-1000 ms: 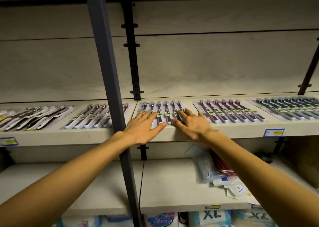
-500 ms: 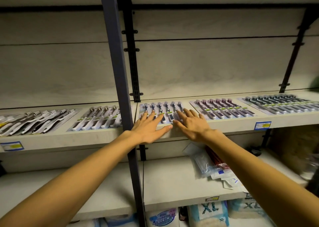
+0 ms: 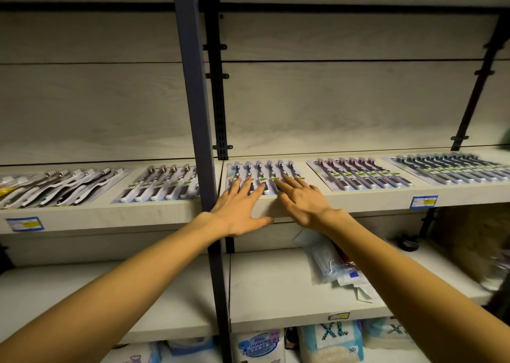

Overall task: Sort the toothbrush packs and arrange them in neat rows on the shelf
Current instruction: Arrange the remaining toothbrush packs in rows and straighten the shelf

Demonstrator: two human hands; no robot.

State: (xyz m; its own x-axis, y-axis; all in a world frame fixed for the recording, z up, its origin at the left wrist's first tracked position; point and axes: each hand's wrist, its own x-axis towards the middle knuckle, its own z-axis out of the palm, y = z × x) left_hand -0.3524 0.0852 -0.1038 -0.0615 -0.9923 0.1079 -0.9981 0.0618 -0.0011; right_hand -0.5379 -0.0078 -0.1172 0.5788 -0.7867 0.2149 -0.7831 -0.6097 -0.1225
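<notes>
While both flat, spread hands press the blue toothbrush packs [image 3: 262,176] at the pale shelf's front edge [image 3: 358,200], left hand [image 3: 237,211] beside the dark steel upright [image 3: 198,114], right hand [image 3: 300,201] near maroon packs [image 3: 358,173], neither grips anything.

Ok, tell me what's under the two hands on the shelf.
Both the left hand and the right hand lie flat on the row of blue toothbrush packs. The packs' lower ends are covered.
</notes>
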